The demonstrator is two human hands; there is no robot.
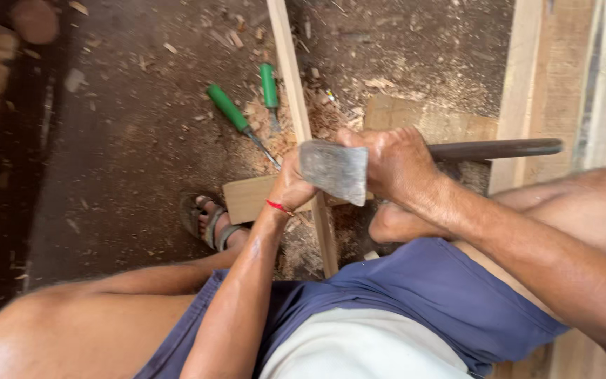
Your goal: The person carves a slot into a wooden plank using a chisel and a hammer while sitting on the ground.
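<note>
Grey steel forms the blade of the hatchet (334, 170), which sits at the centre of the head view with its cutting edge toward 6 o'clock. Its dark handle (496, 149) runs out toward 3 o'clock, level with the blade. The right hand (394, 163) is wrapped tight around the handle just behind the blade; this grip is fully closed on the hatchet.

The left hand (290, 186) lies just beside the blade at 9 o'clock. Its fingers curl about the narrow wooden strip (298, 112); this grip is closed on the strip, though the blade partly hides the fingertips. A red thread (277, 206) circles the left wrist.

The wooden strip runs from 12 o'clock down to 6 o'clock, passing under both hands and ending near the blue shorts (422, 288). It crosses a flat wooden block (247, 198) that lies on the floor (120, 140).

Two green-handled chisels lie on the floor at 11 o'clock of the hands: the longer chisel (229, 109) slants toward the block, and the shorter chisel (269, 85) lies just beside the strip. Wood chips (324, 116) cover the floor around them.

A sandalled foot (210, 221) rests at 8 o'clock, near the block. Pale planks (527, 91) stand at 2 o'clock.
</note>
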